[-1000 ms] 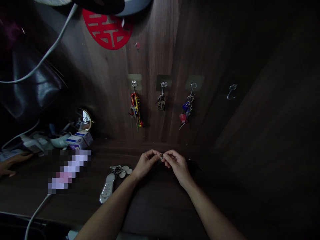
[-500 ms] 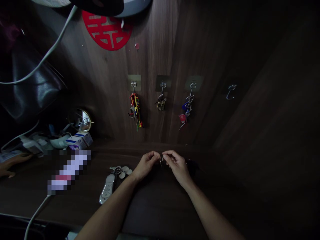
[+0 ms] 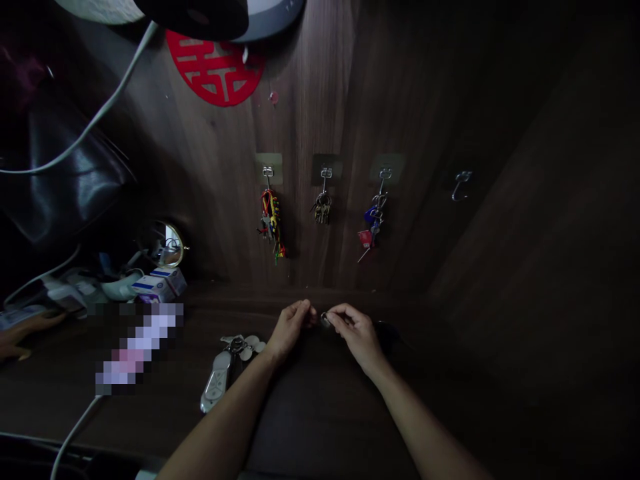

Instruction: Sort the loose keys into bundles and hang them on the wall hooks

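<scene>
Just above the dark wooden tabletop, my right hand (image 3: 356, 330) pinches a small metal ring (image 3: 325, 320) between thumb and fingertips. What hangs from the ring, if anything, is too dark to tell. My left hand (image 3: 290, 327) is close by on the left, a small gap from the ring. Its fingers are curled in and the thumb rests on top; whatever they hold is hidden. Left of my left wrist, a bunch of keys and round tags (image 3: 245, 345) lies with a silver remote fob (image 3: 216, 383).
On the wall hang a colourful corded key bunch (image 3: 271, 223), a plain key bunch (image 3: 323, 210) and keys with blue and red tags (image 3: 373, 220). A bare hook (image 3: 461, 185) is farther right. At left are boxes (image 3: 163, 283), a round mirror (image 3: 170, 245), a blurred-out phone-like thing and another hand (image 3: 25, 333).
My hands have moved slightly apart. The left fingers have drawn back from the small metal thing and curled inward; it stays in my right fingertips. The view has tilted slightly.
</scene>
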Tool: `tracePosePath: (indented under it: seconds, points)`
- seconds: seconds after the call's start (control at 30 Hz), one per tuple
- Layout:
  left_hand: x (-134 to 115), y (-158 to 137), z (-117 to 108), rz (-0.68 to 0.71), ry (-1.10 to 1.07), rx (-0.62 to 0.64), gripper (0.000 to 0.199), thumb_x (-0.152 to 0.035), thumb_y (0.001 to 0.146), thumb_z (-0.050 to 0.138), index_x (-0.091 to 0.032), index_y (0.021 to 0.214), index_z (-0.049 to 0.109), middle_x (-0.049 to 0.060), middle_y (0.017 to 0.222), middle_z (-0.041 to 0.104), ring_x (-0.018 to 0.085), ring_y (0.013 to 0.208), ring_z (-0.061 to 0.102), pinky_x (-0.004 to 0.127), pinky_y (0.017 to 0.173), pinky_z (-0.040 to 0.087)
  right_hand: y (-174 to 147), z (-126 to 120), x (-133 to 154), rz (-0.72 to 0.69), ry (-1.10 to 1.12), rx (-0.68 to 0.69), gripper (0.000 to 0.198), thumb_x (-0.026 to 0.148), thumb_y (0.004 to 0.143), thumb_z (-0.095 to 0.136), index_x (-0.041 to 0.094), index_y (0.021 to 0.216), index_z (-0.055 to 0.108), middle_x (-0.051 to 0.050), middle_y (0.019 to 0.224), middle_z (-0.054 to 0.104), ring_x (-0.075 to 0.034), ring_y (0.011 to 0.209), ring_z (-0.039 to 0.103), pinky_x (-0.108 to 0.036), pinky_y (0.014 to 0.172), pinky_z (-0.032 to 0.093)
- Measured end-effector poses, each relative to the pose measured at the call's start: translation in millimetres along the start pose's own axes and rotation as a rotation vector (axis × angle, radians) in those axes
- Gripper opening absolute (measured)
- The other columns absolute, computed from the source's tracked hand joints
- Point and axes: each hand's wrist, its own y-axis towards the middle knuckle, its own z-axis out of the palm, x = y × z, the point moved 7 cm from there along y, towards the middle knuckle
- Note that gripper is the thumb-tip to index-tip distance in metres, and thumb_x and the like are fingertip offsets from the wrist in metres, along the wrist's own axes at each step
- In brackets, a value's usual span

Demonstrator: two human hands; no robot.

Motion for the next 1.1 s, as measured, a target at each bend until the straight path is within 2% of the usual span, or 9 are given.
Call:
tracePosePath:
  seconds: [0.1, 0.23, 0.4, 0.57, 0.8, 0.97, 1.1]
  points:
    - [1, 2, -7, 0.029, 0.081, -0.056, 0.048, -0.061, 0.074, 0.048, -0.015, 0.068, 0.056, 0.000, 0.061, 0.052, 0.012, 0.059, 0.047, 0.023, 0.059, 0.038, 1, -3, -1, 0.011, 0.016, -0.028, 0.025, 0.042, 0.075, 0.060, 0.018, 0.070, 0.060, 0.001, 0.061, 0.056, -0.011, 0.055, 0.049, -0.022, 0.052, 0.040]
    - [-1, 0, -9, 0.075, 0.204, -0.045, 0.046, -0.058, 0.078, 0.045, -0.014, 0.068, 0.057, 0.000, 0.060, 0.052, 0.012, 0.059, 0.048, 0.023, 0.059, 0.038, 3, -7, 0, 0.011, 0.036, -0.065, 0.026, 0.045, 0.073, 0.061, 0.018, 0.070, 0.061, 0.002, 0.056, 0.052, -0.011, 0.051, 0.046, -0.022, 0.049, 0.039]
    - [1, 0, -11, 0.041, 0.138, -0.089, 0.047, -0.060, 0.076, 0.046, -0.014, 0.070, 0.056, 0.000, 0.063, 0.053, 0.012, 0.058, 0.050, 0.022, 0.055, 0.039, 14, -20, 11, 0.008, 0.077, -0.134, 0.028, 0.047, 0.071, 0.063, 0.018, 0.073, 0.063, 0.000, 0.061, 0.058, -0.012, 0.052, 0.049, -0.023, 0.048, 0.040]
    - [1, 1, -10, 0.044, 0.158, -0.081, 0.049, -0.061, 0.075, 0.045, -0.014, 0.068, 0.056, 0.000, 0.062, 0.053, 0.011, 0.055, 0.050, 0.023, 0.054, 0.040, 45, -38, 49, -0.056, 0.065, -0.207, 0.027, 0.045, 0.069, 0.065, 0.018, 0.073, 0.063, 0.000, 0.061, 0.058, -0.011, 0.052, 0.049, -0.022, 0.047, 0.038]
    - [4, 3, -9, 0.047, 0.183, -0.064, 0.050, -0.062, 0.077, 0.043, -0.014, 0.068, 0.056, 0.000, 0.062, 0.053, 0.011, 0.055, 0.049, 0.022, 0.055, 0.040, 105, -56, 117, -0.242, 0.046, -0.297, 0.023, 0.040, 0.069, 0.063, 0.017, 0.073, 0.062, 0.001, 0.061, 0.057, -0.009, 0.051, 0.048, -0.021, 0.046, 0.037]
    - [9, 5, -10, 0.040, 0.193, -0.061, 0.052, -0.064, 0.077, 0.041, -0.014, 0.069, 0.056, 0.001, 0.062, 0.053, 0.011, 0.055, 0.049, 0.022, 0.054, 0.039, 140, -58, 150, -0.361, -0.042, -0.306, 0.019, 0.036, 0.070, 0.060, 0.017, 0.070, 0.059, 0.002, 0.062, 0.057, -0.008, 0.051, 0.048, -0.021, 0.046, 0.038]
    - [6, 5, -10, 0.046, 0.213, -0.064, 0.053, -0.064, 0.078, 0.039, -0.014, 0.069, 0.056, 0.001, 0.062, 0.053, 0.011, 0.055, 0.050, 0.022, 0.054, 0.039, 156, -50, 167, -0.436, -0.104, -0.278, 0.017, 0.034, 0.071, 0.058, 0.018, 0.068, 0.058, 0.002, 0.060, 0.055, -0.009, 0.051, 0.048, -0.022, 0.049, 0.040]
